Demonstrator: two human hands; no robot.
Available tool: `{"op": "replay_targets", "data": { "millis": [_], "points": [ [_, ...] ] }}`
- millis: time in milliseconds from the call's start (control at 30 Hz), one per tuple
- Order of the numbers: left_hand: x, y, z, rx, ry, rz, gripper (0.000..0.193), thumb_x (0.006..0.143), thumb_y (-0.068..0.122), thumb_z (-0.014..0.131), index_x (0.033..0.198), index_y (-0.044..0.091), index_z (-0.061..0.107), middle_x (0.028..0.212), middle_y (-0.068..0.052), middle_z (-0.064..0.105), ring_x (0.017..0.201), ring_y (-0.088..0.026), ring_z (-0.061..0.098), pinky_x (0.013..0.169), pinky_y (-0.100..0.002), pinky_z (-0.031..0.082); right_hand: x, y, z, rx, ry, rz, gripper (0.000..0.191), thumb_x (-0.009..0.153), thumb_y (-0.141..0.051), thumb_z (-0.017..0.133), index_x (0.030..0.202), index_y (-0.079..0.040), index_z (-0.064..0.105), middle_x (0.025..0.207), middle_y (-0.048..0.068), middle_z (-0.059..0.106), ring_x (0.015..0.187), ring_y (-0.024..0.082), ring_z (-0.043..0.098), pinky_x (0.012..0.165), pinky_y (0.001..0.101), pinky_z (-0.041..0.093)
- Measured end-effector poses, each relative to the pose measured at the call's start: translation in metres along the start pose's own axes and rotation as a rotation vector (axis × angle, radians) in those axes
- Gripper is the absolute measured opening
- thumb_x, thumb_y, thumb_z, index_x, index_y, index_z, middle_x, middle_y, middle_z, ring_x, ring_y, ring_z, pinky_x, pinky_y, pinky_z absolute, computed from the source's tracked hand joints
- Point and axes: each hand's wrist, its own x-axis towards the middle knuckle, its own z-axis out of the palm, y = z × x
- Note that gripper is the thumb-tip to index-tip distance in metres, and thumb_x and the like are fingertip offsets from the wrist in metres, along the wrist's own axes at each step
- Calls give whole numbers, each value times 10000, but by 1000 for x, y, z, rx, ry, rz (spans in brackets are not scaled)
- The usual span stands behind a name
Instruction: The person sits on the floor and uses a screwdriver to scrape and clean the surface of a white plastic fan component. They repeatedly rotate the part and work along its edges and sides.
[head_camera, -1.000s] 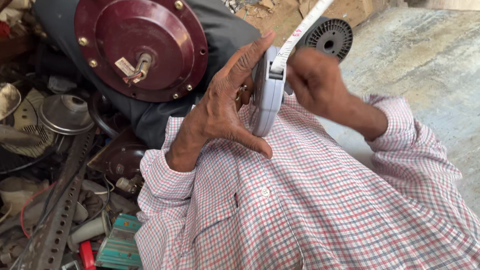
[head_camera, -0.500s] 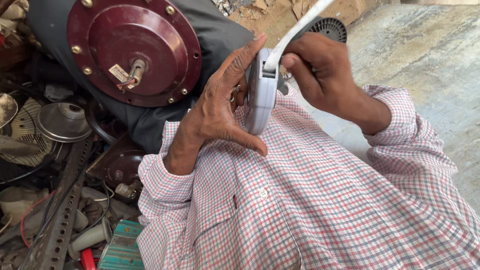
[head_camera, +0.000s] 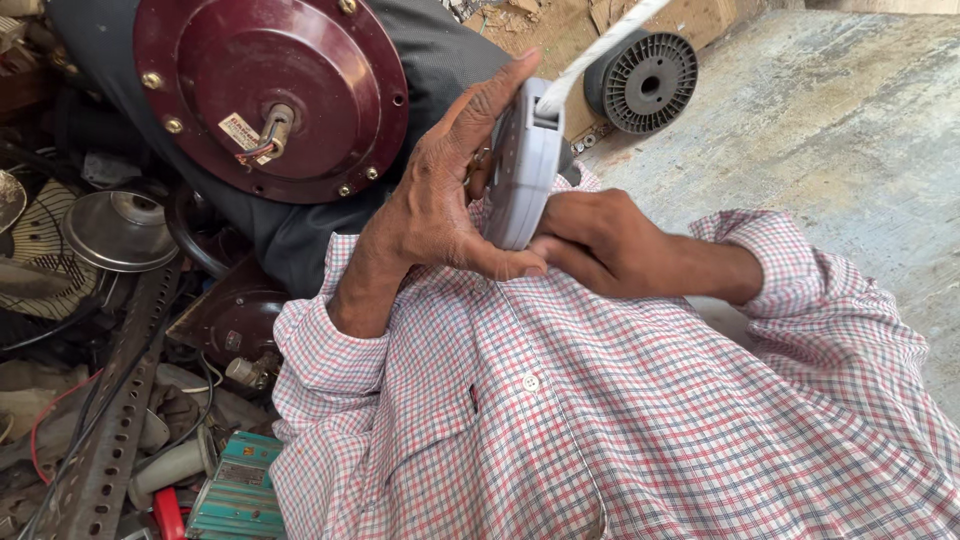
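A flat grey disc-shaped case (head_camera: 522, 165) stands on edge in front of the person's chest, above the checked shirt (head_camera: 620, 420), with a white tape or strap (head_camera: 600, 55) running out of its top edge toward the upper right and out of view. The left hand (head_camera: 440, 205) holds the case: fingers stretched up along its far face, thumb curled under the lower rim, wrist bent back from a rolled cuff. The right hand (head_camera: 610, 245) comes in from the right with its forearm level, fingers closed narrow against the near lower edge of the case; whether they pinch something small there cannot be told.

The grip looks light, more a clamp between flat fingers and thumb than a full wrap, so a pull on the white tape could twist the case loose, and it would likely drop into the clutter below.

Just behind the hands lies a dark red round motor housing (head_camera: 270, 90) with short wires at its hub. A grey ribbed spool (head_camera: 640, 85) sits on the concrete floor (head_camera: 850, 130). To the left are a metal cap (head_camera: 120, 230), a perforated steel bar (head_camera: 105, 420) and scrap parts.
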Motion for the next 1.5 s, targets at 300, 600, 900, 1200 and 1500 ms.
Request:
{"op": "replay_targets", "data": {
  "millis": [300,600,900,1200,1500],
  "points": [
    [4,2,8,7,-14,9,1420,556,604,1014,1653,178,219,1573,-150,451,1347,-316,545,1146,-453,491,8,1,-22,34,233,-43,139,921,-84,779,1009,-12,700,865,59,688,709,98,649,582,276,518],
    [-9,-16,9,-401,-5,-136,1385,620,451,1059,1678,158,214,919,25,610,768,-54,591,731,-222,587,4,37,-11,-309,150,-514,202,888,-34,794,1067,12,713,1052,175,643,945,243,681,757,354,608],
    [-7,-18,8,-96,7,-29,1542,409,700,964,1661,167,240,1399,-103,611,774,-74,598,639,-233,573,15,34,12,-145,497,-441,309,862,-50,887,1108,-18,702,1134,124,652,1043,240,701,844,333,638],
    [-2,-10,6,-45,-19,-72,1577,371,767,937,1662,169,256,1460,-130,594,822,-163,639,682,-304,615,4,61,8,-404,454,-628,324,887,17,874,1151,23,687,1197,199,628,1169,364,653,932,402,637],
    [6,15,4,198,-144,-54,1452,585,780,891,1689,122,215,1589,-249,474,1376,-440,614,1161,-510,549,0,58,17,-208,552,-512,428,795,-124,912,1110,42,673,1071,190,685,941,302,744,773,372,660]
  ]
}}
